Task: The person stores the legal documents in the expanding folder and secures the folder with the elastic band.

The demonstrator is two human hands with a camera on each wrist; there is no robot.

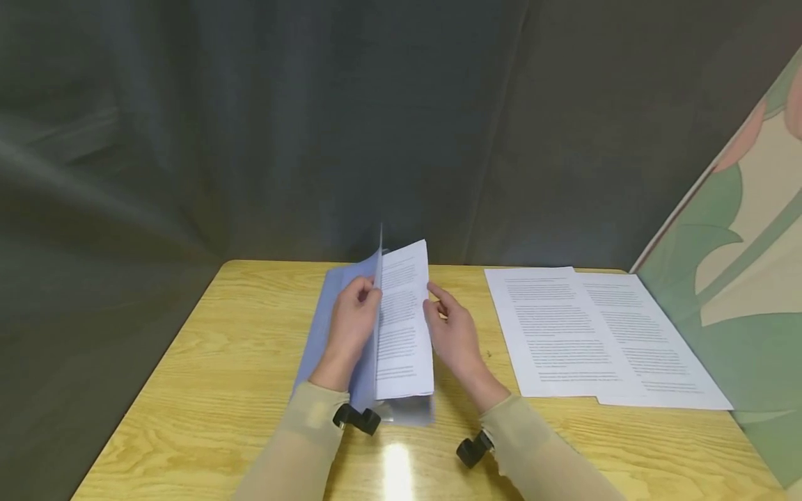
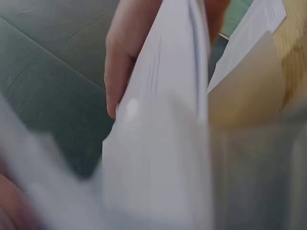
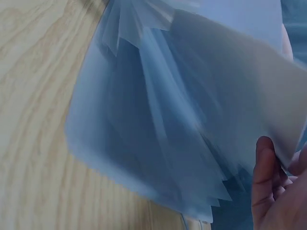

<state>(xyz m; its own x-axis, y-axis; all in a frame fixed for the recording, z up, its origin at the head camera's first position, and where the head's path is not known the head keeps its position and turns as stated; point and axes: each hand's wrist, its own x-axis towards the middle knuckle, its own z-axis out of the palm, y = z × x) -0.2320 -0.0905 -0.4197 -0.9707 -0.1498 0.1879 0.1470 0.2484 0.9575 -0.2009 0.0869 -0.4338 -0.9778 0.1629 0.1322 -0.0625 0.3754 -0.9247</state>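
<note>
The papers point(image 1: 404, 327) stand tilted up over the open folder point(image 1: 324, 313), near the middle of the bench point(image 1: 207, 362). They are a thin stack; lines of print show on the front sheet. In the left wrist view, blurred clear film crosses in front of their lower part; whether they lie inside a pocket cannot be told.

The right hand point(image 1: 456, 337) pinches the right edge of the papers, thumb and fingers on either side of it. The left hand point(image 1: 352, 316) pinches the edge of a raised leaf point(image 1: 368, 365) of the folder, just left of the papers, thumb and fingertips together.

The folder's blue cover lies on the bench to the left, and a clear flap point(image 1: 410, 412) sticks out below the papers. The right wrist view shows its clear pockets point(image 3: 168, 120) fanned out over the bench.

Both arms wear beige sleeves point(image 1: 532, 438), each with a small black device point(image 1: 474, 449) at the wrist. To the right, well apart from the folder, two printed sheets point(image 1: 557, 334) lie flat and overlap. A bright reflection shows on the bench's near part, between the arms. A dark curtain point(image 1: 351, 125) hangs behind, and a green, pink and cream patterned surface point(image 1: 752, 348) slants along the right.
</note>
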